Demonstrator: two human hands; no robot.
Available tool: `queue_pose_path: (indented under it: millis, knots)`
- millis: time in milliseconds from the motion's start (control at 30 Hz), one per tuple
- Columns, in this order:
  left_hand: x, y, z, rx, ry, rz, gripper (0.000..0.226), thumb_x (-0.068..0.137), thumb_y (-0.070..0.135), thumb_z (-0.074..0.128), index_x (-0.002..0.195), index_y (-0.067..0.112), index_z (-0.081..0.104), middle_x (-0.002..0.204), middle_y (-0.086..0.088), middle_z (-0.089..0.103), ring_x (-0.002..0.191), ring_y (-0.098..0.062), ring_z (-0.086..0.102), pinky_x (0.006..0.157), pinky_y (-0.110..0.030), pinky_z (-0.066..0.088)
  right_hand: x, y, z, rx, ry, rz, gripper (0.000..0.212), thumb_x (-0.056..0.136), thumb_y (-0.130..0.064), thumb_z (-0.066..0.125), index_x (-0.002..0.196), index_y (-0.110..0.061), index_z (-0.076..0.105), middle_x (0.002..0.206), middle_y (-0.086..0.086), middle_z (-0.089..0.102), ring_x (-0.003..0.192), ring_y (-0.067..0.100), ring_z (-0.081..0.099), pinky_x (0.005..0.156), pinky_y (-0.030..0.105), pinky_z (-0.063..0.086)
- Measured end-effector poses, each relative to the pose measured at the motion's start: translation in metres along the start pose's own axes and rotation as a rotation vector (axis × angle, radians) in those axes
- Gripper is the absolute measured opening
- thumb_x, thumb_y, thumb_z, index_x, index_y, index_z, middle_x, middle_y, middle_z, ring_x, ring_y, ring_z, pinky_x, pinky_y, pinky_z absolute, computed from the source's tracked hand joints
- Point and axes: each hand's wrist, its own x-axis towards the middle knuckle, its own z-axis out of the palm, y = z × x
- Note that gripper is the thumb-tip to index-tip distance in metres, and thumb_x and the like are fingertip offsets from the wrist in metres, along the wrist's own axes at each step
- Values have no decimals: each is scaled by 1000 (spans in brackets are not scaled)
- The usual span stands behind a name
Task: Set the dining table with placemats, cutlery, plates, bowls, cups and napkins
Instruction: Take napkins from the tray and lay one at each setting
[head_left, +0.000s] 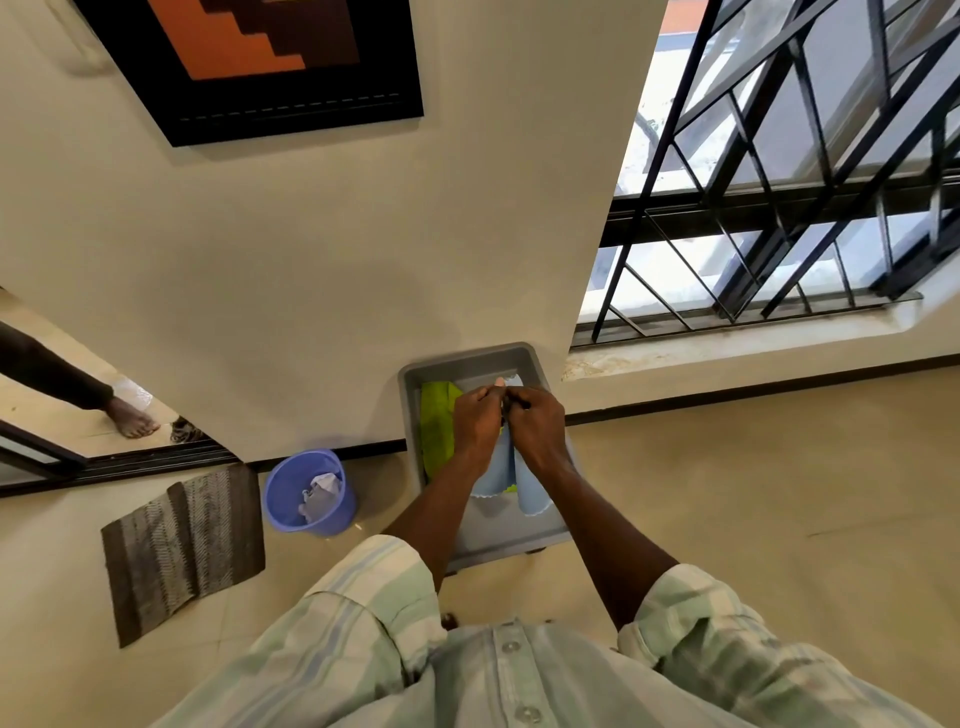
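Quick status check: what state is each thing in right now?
Left hand: pinching the blue cloth.
Right hand: pinching the blue cloth.
Blue cloth: held up, draped over the tray.
Green cloth: lying in the tray.
Grey tray: on the floor.
Blue bin: upright, holds paper.

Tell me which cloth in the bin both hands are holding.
The light blue cloth, pinched by both hands; the green cloth lies untouched at the bin's left.
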Motion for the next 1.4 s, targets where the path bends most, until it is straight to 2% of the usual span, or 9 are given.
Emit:
queue_pose_path:
  millis: [267,433,533,600,733,833,1100,1267,1400]
  knots:
    - [2,7,-11,112,-21,78,28,94,11,56,67,19,60,66,1,59,64,-13,53,60,-24,42,5,-6,-8,354,-24,265,13,88,1,54,85,-11,60,87,19,70,79,27,70,70,35,56]
    - [7,15,-15,264,2,124,29,96,10,49,67,11,53,67,-6,54,63,-14,45,62,-30,34,21,1,-27,-51,-12,128,20,82,-4,51,92,-14,66,93,9,67,86,22,63,76,30,50]
    - [11,24,-19,293,-37,176,21,99,16,47,97,3,63,93,-11,62,83,-19,54,73,-28,38,36,0,-37,-248,-195,111,42,78,-24,59,119,-34,59,129,8,54,121,29,50,102,43,44]
    - [12,32,-20,259,-63,212,17,99,16,47,96,10,63,94,-6,61,87,-18,54,79,-30,41,41,-11,-45,-386,-338,75,60,81,-16,67,136,-30,49,147,5,35,135,28,30,108,38,30]
    - [16,41,-29,157,-34,259,20,96,14,50,81,22,61,82,2,61,79,-14,54,77,-32,44,55,-25,-54,-507,-435,63,21,79,-20,76,97,-16,68,106,9,65,106,28,55,89,35,41]
    - [20,45,-39,193,17,279,16,98,16,49,93,10,64,89,-3,62,81,-15,53,72,-28,40,59,-28,-57,-370,-385,103,20,73,-19,81,76,-10,63,71,5,57,69,20,53,64,30,40]
    - [27,43,-52,242,157,375,23,98,15,52,111,2,67,111,-13,67,102,-22,59,81,-18,38,63,-38,-60,-101,-337,156,13,81,-5,72,94,-4,71,85,9,66,76,19,57,67,29,47]
    - [23,50,-49,202,128,472,21,98,14,50,104,1,66,103,-12,67,94,-19,59,78,-17,39,59,-41,-55,253,-283,458,23,89,-34,68,87,-11,66,90,10,67,80,24,63,73,33,56]
    - [23,53,-46,242,114,489,22,100,13,49,106,0,66,106,-15,67,98,-24,60,84,-27,43,59,-40,-48,176,-328,514,12,85,-3,67,95,4,67,84,13,60,71,19,56,62,26,50]
